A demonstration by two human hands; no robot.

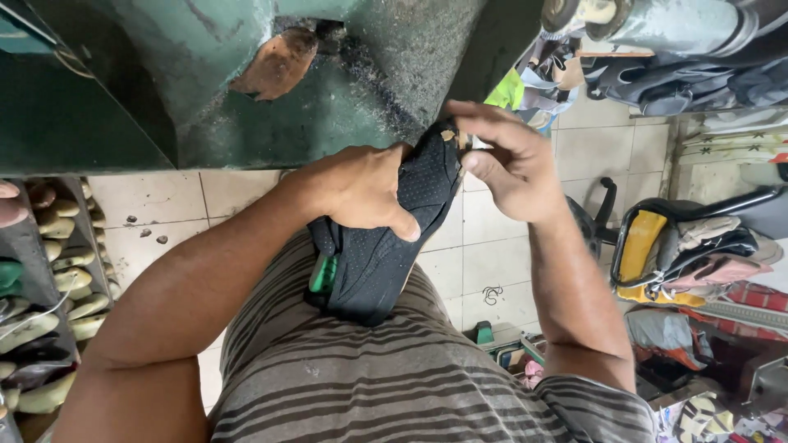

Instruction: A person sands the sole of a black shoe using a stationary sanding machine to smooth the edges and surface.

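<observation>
Left hand (pixel 361 193) is wrapped tight around the middle of a black perforated shoe upper (pixel 386 238) propped against the striped shirt (pixel 369 377), while the right hand (pixel 509 160) pinches its toe end just below the green machine (pixel 246 82).

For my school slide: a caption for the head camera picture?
Two hands grip a black shoe upper at a green machine.

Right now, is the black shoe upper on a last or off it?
On it: the black shoe upper looks stretched over a green last that shows at its lower edge, gripped by the left hand and right hand.
</observation>
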